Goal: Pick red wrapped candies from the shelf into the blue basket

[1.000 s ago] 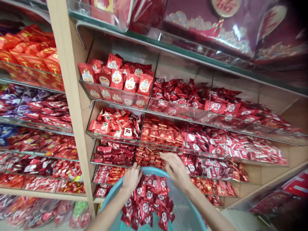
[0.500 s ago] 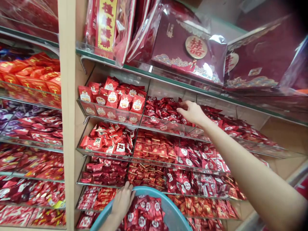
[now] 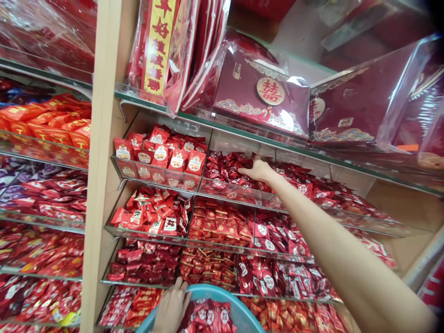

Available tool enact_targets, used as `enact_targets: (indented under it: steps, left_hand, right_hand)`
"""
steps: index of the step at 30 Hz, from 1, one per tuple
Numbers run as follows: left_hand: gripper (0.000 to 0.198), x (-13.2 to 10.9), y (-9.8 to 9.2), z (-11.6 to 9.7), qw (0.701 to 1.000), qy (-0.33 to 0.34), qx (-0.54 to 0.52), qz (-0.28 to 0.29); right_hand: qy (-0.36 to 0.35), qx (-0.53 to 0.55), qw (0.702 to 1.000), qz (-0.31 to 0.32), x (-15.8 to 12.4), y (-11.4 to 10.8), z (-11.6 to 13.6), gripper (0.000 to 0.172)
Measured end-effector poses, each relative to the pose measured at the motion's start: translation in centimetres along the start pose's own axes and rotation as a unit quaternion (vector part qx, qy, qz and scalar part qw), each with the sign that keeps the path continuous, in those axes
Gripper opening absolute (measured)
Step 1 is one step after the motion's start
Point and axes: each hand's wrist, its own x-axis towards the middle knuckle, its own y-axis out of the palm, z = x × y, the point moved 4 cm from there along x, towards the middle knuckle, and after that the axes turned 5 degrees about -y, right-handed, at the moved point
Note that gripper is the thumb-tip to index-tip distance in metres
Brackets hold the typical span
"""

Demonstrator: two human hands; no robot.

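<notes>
My left hand (image 3: 172,304) grips the rim of a blue plastic basin (image 3: 208,291) at the bottom of the view, its fingers curled over the edge. Inside the basin lie several dark red candy packets (image 3: 208,315) with round white labels. Higher up, my right hand (image 3: 258,170) reaches into a clear-fronted shelf compartment and touches similar dark red wrapped candies (image 3: 227,164). Its thumb is spread away from the fingers, whose tips are partly sunk among the wrappers. No packet shows clearly in its grasp.
Red biscuit packets (image 3: 160,152) fill the compartment to the left. More sweets lie on tiers below. A glass shelf (image 3: 243,132) runs above my right hand, carrying maroon gift boxes (image 3: 263,88) in clear wrap. A wooden post (image 3: 100,138) divides the shelving.
The view has shifted, so the shelves sit lower in the picture. My right hand has stayed at the same compartment, its thumb lower over the candies. My left hand keeps hold of the basin.
</notes>
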Motion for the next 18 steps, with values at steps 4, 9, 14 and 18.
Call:
enact_targets:
  steps: [4,9,14,18]
  left_hand:
    - [0.041,0.1,0.0,0.0,1.000,0.004,-0.011,0.008]
    - [0.041,0.1,0.3,0.2,1.000,0.006,-0.025,-0.011]
    - [0.043,0.3,1.1,0.7,0.999,0.011,-0.025,-0.037]
    - [0.042,0.3,1.2,0.8,0.999,0.004,-0.035,-0.018]
  right_hand:
    - [0.027,-0.048,0.998,-0.021,0.4,1.3,0.4,0.103]
    - [0.036,-0.041,0.999,-0.005,0.9,2.4,0.5,0.090]
    - [0.016,0.003,1.000,0.018,1.6,2.6,0.1,0.098]
    - [-0.026,0.043,0.998,0.027,2.5,2.9,-0.3,0.110]
